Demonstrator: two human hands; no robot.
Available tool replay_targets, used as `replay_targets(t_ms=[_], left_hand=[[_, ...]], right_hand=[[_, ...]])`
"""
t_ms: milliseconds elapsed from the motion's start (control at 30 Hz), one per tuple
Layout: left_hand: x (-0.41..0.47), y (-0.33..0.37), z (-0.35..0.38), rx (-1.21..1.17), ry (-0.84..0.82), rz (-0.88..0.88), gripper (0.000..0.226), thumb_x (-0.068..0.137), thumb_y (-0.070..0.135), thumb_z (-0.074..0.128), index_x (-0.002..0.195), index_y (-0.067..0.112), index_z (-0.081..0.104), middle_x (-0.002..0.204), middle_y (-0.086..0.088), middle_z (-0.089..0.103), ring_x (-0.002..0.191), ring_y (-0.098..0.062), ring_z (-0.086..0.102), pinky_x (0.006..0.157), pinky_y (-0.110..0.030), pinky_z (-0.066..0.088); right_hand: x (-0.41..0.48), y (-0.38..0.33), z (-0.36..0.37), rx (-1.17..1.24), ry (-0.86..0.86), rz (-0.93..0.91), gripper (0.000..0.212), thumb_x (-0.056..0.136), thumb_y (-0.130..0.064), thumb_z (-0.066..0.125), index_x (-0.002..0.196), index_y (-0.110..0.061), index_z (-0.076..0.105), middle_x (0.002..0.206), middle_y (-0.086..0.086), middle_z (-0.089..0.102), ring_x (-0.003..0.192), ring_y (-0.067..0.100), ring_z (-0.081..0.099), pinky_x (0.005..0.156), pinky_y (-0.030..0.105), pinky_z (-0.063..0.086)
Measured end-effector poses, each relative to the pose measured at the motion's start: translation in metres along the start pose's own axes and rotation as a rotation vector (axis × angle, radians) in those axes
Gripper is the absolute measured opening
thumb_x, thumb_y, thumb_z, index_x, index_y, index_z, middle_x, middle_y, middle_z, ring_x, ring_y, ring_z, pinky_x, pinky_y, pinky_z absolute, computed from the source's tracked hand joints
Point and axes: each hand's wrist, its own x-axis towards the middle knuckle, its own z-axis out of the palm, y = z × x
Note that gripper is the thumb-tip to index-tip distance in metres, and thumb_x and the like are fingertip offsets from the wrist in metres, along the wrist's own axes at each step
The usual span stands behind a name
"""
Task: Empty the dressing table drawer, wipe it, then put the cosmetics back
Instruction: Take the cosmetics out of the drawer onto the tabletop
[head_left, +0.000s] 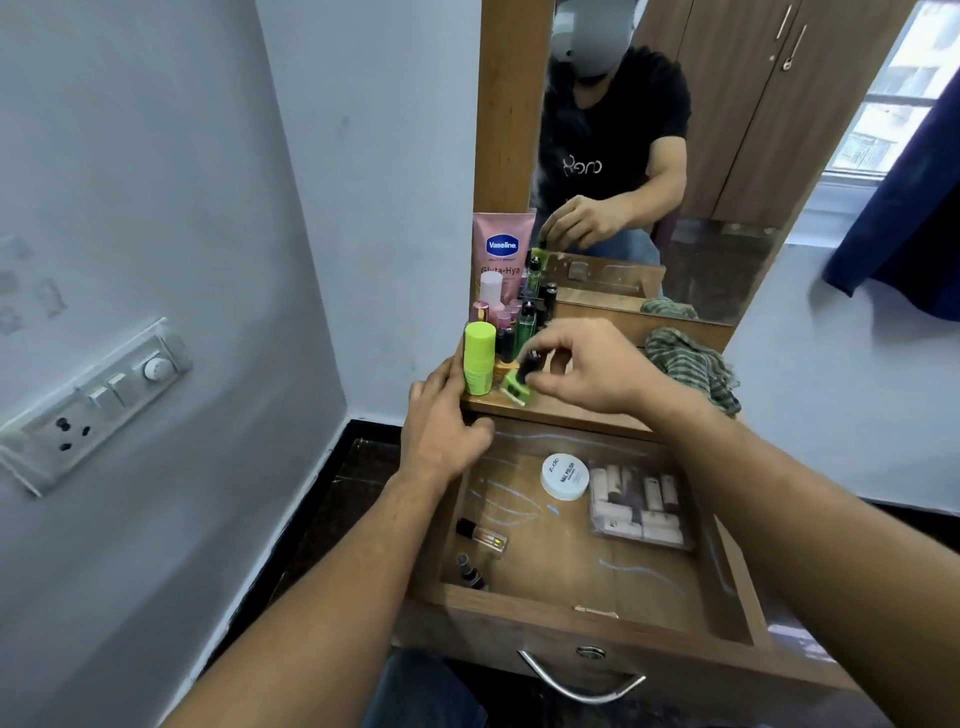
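Note:
The wooden drawer (582, 608) stands pulled out below the dressing table top (571, 410). Inside lie a white round nail polish remover tub (565, 476), a clear box of small tubes (639, 506), a clear bottle with a black cap (482, 537) and a small dark bottle (470, 572). My right hand (587, 371) is shut on a green nail polish bottle with a black cap (519, 383), tilted just above the table top. My left hand (447, 426) rests on the table's left edge, touching a lime green stick (478, 364), fingers loosely spread.
A pink Vaseline tube (501, 260) and several small bottles (524, 317) crowd the table's back left corner by the mirror (675, 156). A green striped cloth (691, 364) lies at the right. The wall with a switchboard (93, 405) is close on the left.

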Motion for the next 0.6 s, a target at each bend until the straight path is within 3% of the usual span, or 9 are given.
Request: replay_targets(t_ms=[167, 233, 467, 600], left_hand=[[0.0, -0.001, 0.002, 0.012, 0.022, 0.012, 0.095, 0.066, 0.043, 0.051, 0.156, 0.021, 0.032, 0.155, 0.006, 0.038, 0.125, -0.024, 0.041, 0.106, -0.03, 0.037], [0.001, -0.002, 0.002, 0.016, 0.025, 0.024, 0.095, 0.066, 0.044, 0.052, 0.156, 0.022, 0.031, 0.155, 0.005, 0.038, 0.126, -0.025, 0.041, 0.107, -0.031, 0.038], [0.0, -0.005, 0.002, 0.008, 0.026, 0.044, 0.095, 0.069, 0.04, 0.056, 0.158, 0.022, 0.028, 0.156, 0.005, 0.036, 0.127, -0.022, 0.038, 0.104, -0.03, 0.038], [0.0, -0.004, 0.002, 0.003, 0.025, 0.04, 0.095, 0.07, 0.04, 0.056, 0.158, 0.022, 0.027, 0.156, 0.006, 0.036, 0.127, -0.021, 0.036, 0.104, -0.032, 0.041]], right_hand=[[0.03, 0.001, 0.001, -0.151, -0.05, -0.009, 0.024, 0.08, -0.019, 0.074, 0.103, -0.023, 0.08, 0.098, -0.003, 0.074, 0.087, 0.015, 0.065, 0.079, 0.021, 0.045], [0.036, 0.002, 0.005, -0.196, -0.109, -0.012, 0.024, 0.08, -0.02, 0.073, 0.103, -0.025, 0.079, 0.099, -0.003, 0.075, 0.089, 0.017, 0.066, 0.082, 0.025, 0.048], [0.042, 0.009, 0.013, -0.225, -0.165, 0.003, 0.027, 0.079, -0.025, 0.072, 0.104, -0.032, 0.077, 0.096, -0.009, 0.074, 0.08, 0.013, 0.062, 0.081, 0.027, 0.051], [0.039, 0.011, 0.013, -0.177, -0.091, 0.026, 0.033, 0.079, -0.02, 0.073, 0.11, -0.029, 0.076, 0.08, -0.016, 0.066, 0.069, 0.004, 0.053, 0.08, 0.027, 0.053]])
